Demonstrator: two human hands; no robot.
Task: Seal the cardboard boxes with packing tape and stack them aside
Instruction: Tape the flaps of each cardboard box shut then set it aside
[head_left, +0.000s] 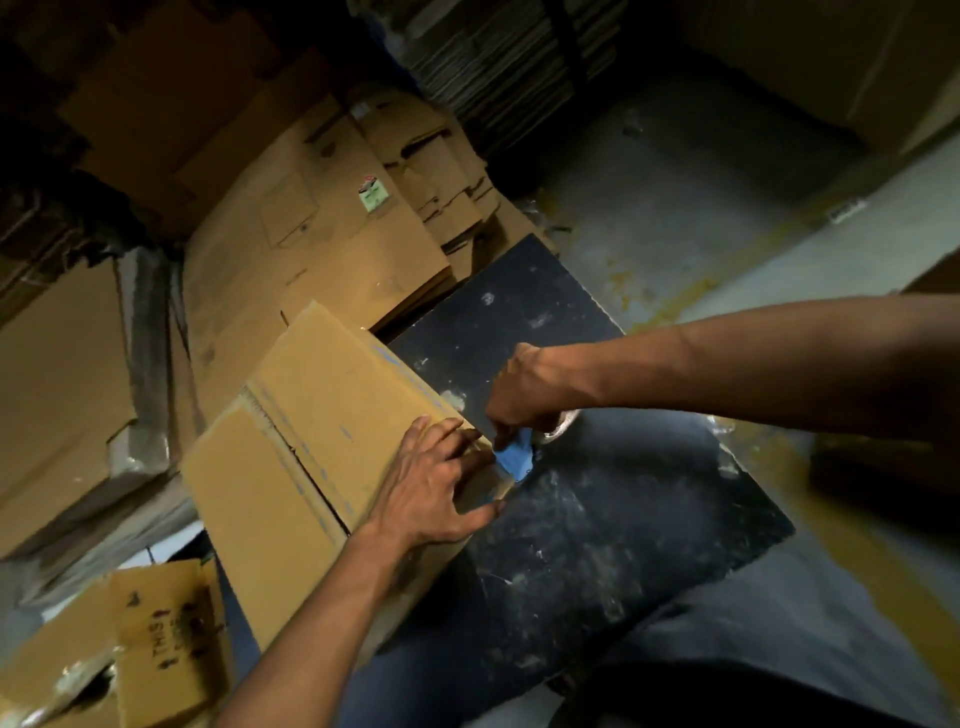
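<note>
Cardboard box lies under the left hand, whose spread fingers press its near corner at the table edge. Right hand, just beside, pinches a blue tape dispenser. Bare tabletop extends right of both hands. One box, one dispenser.

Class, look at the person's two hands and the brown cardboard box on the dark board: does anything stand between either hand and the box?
Nothing visible does. The left hand lies flat on the brown cardboard box, and the right hand holds a blue tool at its near corner.
</note>
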